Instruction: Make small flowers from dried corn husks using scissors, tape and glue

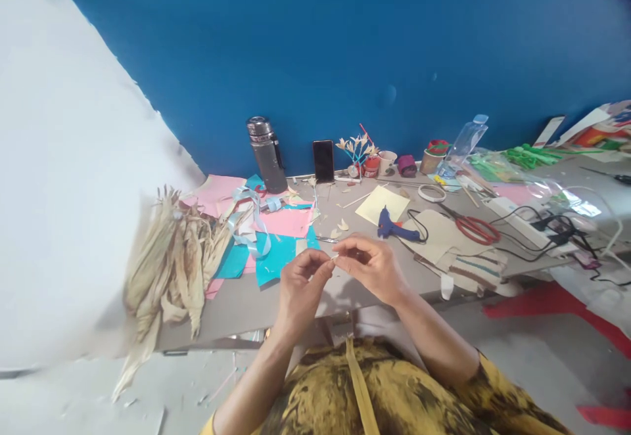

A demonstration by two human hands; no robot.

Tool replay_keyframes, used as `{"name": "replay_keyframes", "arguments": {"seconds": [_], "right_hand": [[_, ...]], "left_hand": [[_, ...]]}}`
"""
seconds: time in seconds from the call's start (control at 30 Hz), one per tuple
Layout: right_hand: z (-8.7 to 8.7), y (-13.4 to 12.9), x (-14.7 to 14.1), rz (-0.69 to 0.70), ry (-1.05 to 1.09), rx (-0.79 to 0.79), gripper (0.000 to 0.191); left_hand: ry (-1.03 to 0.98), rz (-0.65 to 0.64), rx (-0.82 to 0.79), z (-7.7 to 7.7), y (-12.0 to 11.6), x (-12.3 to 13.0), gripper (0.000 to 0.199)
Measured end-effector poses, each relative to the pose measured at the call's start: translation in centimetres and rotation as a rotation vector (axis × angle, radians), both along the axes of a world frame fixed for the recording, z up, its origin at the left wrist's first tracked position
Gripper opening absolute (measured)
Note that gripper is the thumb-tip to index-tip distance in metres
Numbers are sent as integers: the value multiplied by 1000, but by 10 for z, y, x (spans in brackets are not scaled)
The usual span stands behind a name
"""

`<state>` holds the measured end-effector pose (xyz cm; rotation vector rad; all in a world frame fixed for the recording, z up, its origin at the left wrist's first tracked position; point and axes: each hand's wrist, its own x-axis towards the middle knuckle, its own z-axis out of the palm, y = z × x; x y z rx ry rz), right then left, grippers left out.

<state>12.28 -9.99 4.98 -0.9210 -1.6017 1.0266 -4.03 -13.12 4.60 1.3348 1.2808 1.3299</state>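
My left hand [305,280] and my right hand [371,265] meet above the table's front part, fingertips almost touching. Between them is a small pale piece [334,259], pinched by both hands; it is too small to tell its kind. Just beyond the fingers lie a pair of small metal scissors [326,240] and a few pale petal-shaped pieces [342,225]. A blue glue gun [394,226] rests to the right of my right hand. Blue paper [273,257] is spread to the left of my left hand.
Dried corn husks [172,264] hang over the table's left edge. A grey thermos [267,156], a phone [324,161] and pale flowers [357,149] stand along the blue wall. Red-handled scissors [477,229], a power strip [530,225] with cables and a plastic bottle [463,146] are at the right.
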Motion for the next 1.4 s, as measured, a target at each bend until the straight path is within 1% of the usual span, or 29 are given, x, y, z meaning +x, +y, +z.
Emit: {"name": "replay_keyframes", "arguments": {"seconds": [0.07, 0.1, 0.17, 0.23, 0.33, 0.37, 0.4, 0.47, 0.57, 0.63, 0.73, 0.8, 0.87, 1.0, 1.1, 1.27, 1.4], "right_hand": [[1, 0, -1, -48, -30, 91, 10], [0, 1, -1, -65, -30, 111, 10], [-2, 2, -1, -89, 8, 83, 9], [-6, 4, 0, -96, 131, -61, 10], [-8, 8, 1, -51, 396, -387, 20], [-8, 8, 2, -34, 462, -460, 25], [-8, 9, 4, -23, 503, -498, 28], [-7, 10, 8, -32, 511, -478, 33], [-8, 10, 13, -29, 400, -383, 34], [-9, 10, 13, 9, 332, -332, 30], [-10, 10, 9, 65, 289, -262, 23], [-8, 10, 5, 80, 263, -230, 22], [-6, 10, 2, 64, 240, -214, 22], [-2, 7, -1, -8, 256, -208, 21], [-1, 5, 0, -41, 245, -216, 19], [-4, 6, 8, 57, 141, -199, 22], [-10, 10, 13, 22, 78, -131, 19]], "left_hand": [[-10, 7, 0, -2, 3, 1, 16], [-25, 8, -2, -3, 4, 2, 16], [-71, -10, -23, -4, 8, 7, 16], [-126, -46, -67, -5, 13, 12, 17], [-192, -92, -113, -6, 19, 18, 19], [-230, -113, -129, -6, 21, 20, 20], [-292, -145, -153, -5, 23, 20, 22], [-480, -236, -226, -4, 25, 22, 26], [-743, -329, -337, -1, 27, 23, 32], [-818, -345, -388, 1, 26, 23, 33], [-862, -382, -462, 0, 25, 21, 34], [-872, -406, -487, -2, 25, 19, 34], [-856, -411, -487, -5, 24, 15, 33], [-740, -395, -474, -7, 22, 13, 30], [-665, -356, -451, -7, 21, 15, 29], [-619, -319, -438, -10, 23, 20, 29], [-537, -228, -394, -12, 23, 24, 22]]}}
